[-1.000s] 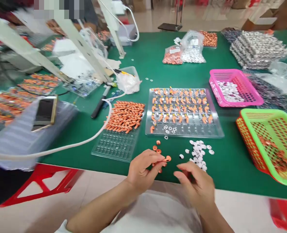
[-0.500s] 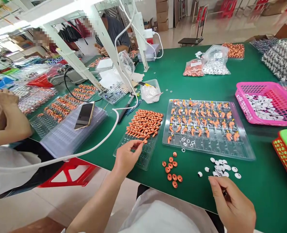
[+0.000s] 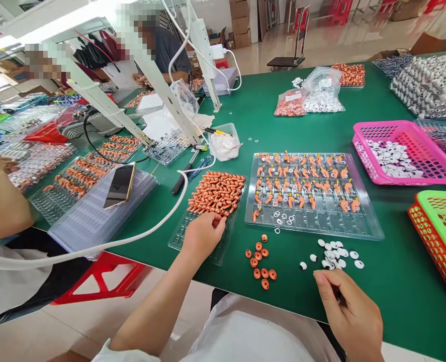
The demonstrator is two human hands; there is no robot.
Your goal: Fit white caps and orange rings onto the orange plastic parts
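Note:
My left hand (image 3: 202,235) reaches onto a clear tray (image 3: 192,236) and pinches at the near edge of a heap of orange pieces (image 3: 217,192). My right hand (image 3: 349,311) is curled closed near the table's front edge, just below a small pile of white discs (image 3: 334,254); what it holds is hidden. Several orange rings (image 3: 260,261) lie loose on the green table between my hands. Behind them stands a clear compartment tray (image 3: 362,221) partly filled with orange figures (image 3: 301,181).
A pink basket (image 3: 407,176) of white discs and a green-orange basket (image 3: 439,236) stand at the right. Bags of parts (image 3: 309,95) lie at the back. A phone (image 3: 120,185) rests on stacked trays at left. Another person's arm (image 3: 0,201) is at far left; a white hose (image 3: 94,249) crosses the edge.
My left hand moved from the orange rings out to the heap of orange pieces and now pinches at it. My right hand stayed curled near the white discs. The view shifted.

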